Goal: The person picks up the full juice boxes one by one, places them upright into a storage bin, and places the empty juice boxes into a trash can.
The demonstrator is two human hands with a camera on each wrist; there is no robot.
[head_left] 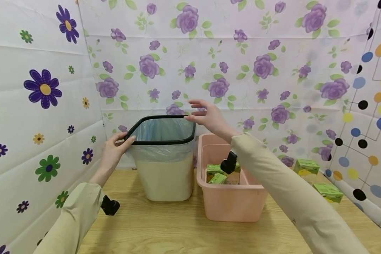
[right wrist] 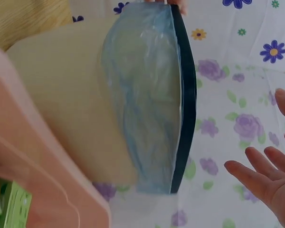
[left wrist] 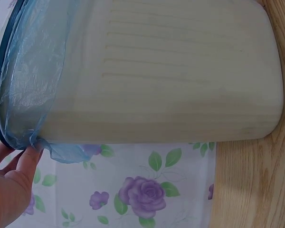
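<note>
A cream trash can (head_left: 165, 180) stands on the table, lined with a thin bluish plastic bag (left wrist: 31, 71) folded over its top. Around the opening runs a black rim ring (head_left: 158, 143), over the bag. My left hand (head_left: 112, 152) grips the ring at the can's left corner, thumb on the outside; in the left wrist view its fingertips are at the ring and a loose flap of bag. Beyond the opposite corner, my right hand (head_left: 209, 116) is raised with fingers spread and nothing in it. The right wrist view shows those fingers (right wrist: 249, 175) apart from the ring.
A pink tub (head_left: 231, 204) holding several green boxes (head_left: 218, 179) stands close to the can's right. More green boxes (head_left: 328, 192) lie on the wooden table (head_left: 139, 225) at far right. Flower-print sheets (head_left: 149, 67) hang behind and at the left.
</note>
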